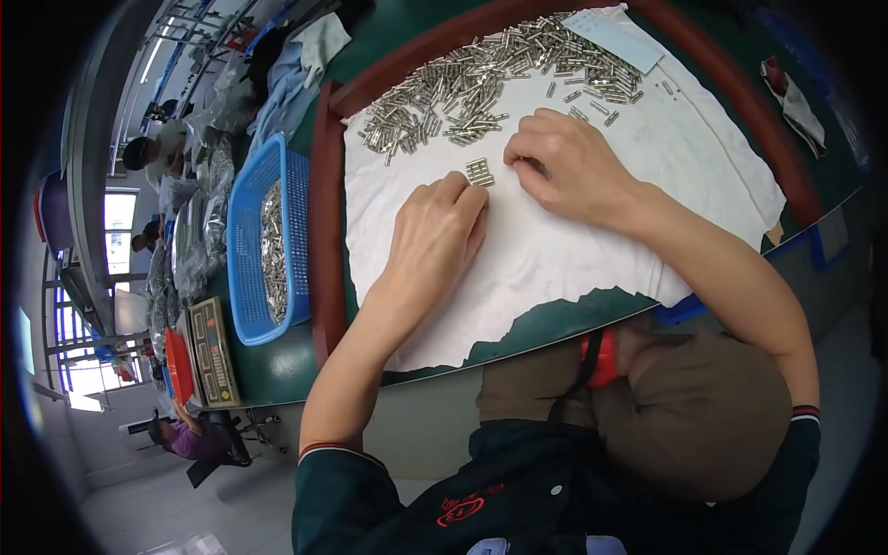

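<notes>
We count two hands, one left hand [435, 222] and one right hand [578, 166]. One table [277, 365], one white cloth [555, 259], one red-brown frame [326, 213] with three sides visible. One big heap of metal cylinders [462, 83], far too many for us to count; one small cluster [477, 172] of them, pieces too tiny to tally surely. One pale-blue card [615, 42]. One blue basket [294, 222], its metal pieces [274, 259] uncountable. One brown box [213, 351], one red container [178, 365]. We make out at least three people [194, 441] in the background.
</notes>
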The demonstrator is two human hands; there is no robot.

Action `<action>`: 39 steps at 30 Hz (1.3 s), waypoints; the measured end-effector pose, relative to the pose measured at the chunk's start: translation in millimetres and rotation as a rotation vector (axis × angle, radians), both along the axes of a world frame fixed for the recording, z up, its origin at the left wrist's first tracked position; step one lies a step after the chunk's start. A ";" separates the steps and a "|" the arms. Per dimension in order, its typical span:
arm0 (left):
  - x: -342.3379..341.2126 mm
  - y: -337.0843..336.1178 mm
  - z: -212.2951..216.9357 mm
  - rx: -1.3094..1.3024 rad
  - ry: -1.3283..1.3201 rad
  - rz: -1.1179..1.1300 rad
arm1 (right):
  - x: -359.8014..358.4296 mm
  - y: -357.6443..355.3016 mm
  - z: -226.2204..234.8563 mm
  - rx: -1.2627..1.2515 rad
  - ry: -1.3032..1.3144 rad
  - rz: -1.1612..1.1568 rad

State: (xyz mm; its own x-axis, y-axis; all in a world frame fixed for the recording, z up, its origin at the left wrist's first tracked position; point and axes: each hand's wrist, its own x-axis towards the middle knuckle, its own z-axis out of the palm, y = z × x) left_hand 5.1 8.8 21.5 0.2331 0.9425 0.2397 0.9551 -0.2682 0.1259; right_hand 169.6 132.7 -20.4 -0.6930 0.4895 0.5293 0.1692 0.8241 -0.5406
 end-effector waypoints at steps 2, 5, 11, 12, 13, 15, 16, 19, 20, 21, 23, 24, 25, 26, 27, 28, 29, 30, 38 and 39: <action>3.3 4.8 -1.4 0.038 -0.017 -0.046 | 0.6 0.2 -0.2 -0.003 -0.005 -0.002; 4.2 10.4 0.5 0.094 -0.089 -0.025 | -0.3 0.1 -0.5 0.009 0.004 -0.003; 2.4 23.0 7.2 -0.045 -0.112 0.179 | 1.5 2.8 -0.5 0.008 0.003 0.002; 0.5 25.2 7.2 -0.069 -0.059 0.156 | 1.4 3.1 -0.7 0.005 0.011 0.001; -1.1 26.8 7.9 -0.093 -0.005 0.134 | 1.1 3.7 -0.5 0.003 0.020 0.001; 0.4 28.1 14.5 -0.133 0.071 0.139 | -2.0 3.0 0.0 0.017 0.029 0.001; 1.9 28.3 17.0 -0.176 0.146 0.143 | -4.0 2.8 1.3 0.029 0.037 0.000; 4.8 29.2 11.8 -0.158 0.227 0.112 | -6.6 0.4 4.4 0.004 0.020 0.010; 4.5 31.3 6.1 -0.158 0.287 0.084 | -5.1 -0.2 5.5 -0.021 0.018 0.007; 8.8 34.2 1.5 -0.135 0.328 0.041 | 0.4 0.6 5.0 -0.044 0.005 -0.004; 18.4 33.7 -6.3 -0.088 0.474 0.033 | 4.2 1.7 2.2 -0.028 0.001 -0.003; 18.8 29.6 -5.8 -0.061 0.538 0.024 | 2.6 0.4 3.0 -0.014 0.012 0.033; 18.1 25.2 -5.4 -0.037 0.602 0.013 | 0.4 -0.5 3.8 -0.027 0.012 0.030; 18.2 21.8 -3.7 -0.018 0.606 0.034 | -0.7 -1.5 4.7 -0.041 0.005 0.019; 16.1 21.9 -5.8 -0.015 0.610 0.060 | -1.8 -2.3 5.6 -0.031 0.009 0.042; 14.1 22.3 -10.1 -0.007 0.585 0.063 | -2.9 -3.1 6.3 -0.025 0.010 0.036; 13.6 24.6 -11.3 0.003 0.558 0.061 | -2.7 -2.8 7.0 -0.019 0.008 0.025; 14.0 25.6 -13.0 -0.013 0.547 0.075 | -2.7 -2.8 7.3 -0.023 -0.002 0.024; 6.5 31.3 -17.6 0.013 0.474 0.031 | -2.4 -2.3 11.3 -0.013 -0.030 0.029; 5.9 31.8 -17.7 -0.004 0.480 0.025 | -3.0 -2.2 11.4 -0.017 -0.027 0.030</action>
